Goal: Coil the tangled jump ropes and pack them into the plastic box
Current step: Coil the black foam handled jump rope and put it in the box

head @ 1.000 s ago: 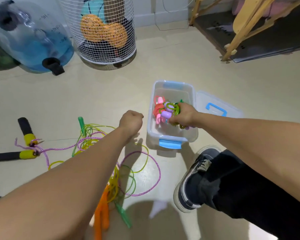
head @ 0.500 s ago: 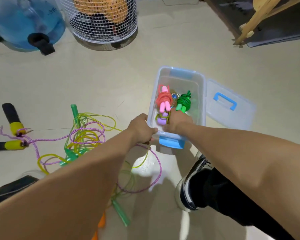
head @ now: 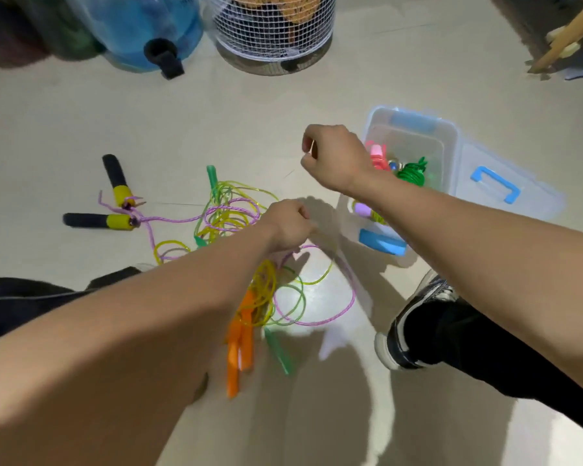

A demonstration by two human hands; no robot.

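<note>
Two hands: both in view over the floor [head: 216,129], arms bare.
Left hand [head: 288,225]: fingers curled down over the tangle [head: 236,227]; it sits right at the purple rope [head: 320,297], but whether it pinches a strand I cannot tell, as the fingertips are hidden.
Right hand [head: 334,156]: raised beside the box [head: 451,136], fingers curled into a loose fist, nothing visibly held.
Box: clear plastic with blue latches, open, on the floor to the right of the tangle; the right forearm crosses its near end.
Box contents: a pink coil [head: 377,156] and a green coil [head: 413,171] side by side; a lilac handle [head: 362,208] with yellow-green cord shows at the near end.
Lid [head: 519,210]: clear, blue handle, lying flat against the box's right side.
Tangle: yellow, green and purple ropes looped together on the floor, between the two arms and left of the box.
Orange handles [head: 239,348]: two, lying together at the near edge of the tangle, blurred.
Green handles: one [head: 212,173] at the far edge, one [head: 278,351] near the orange pair.
Black handles [head: 115,183]: two with yellow collars, far left, the purple rope running from them into the tangle.
Shoe [head: 414,317]: black and white, on the floor just near the box.
Background: wire basket [head: 270,31] and blue water jug [head: 142,25] at the far edge.
</note>
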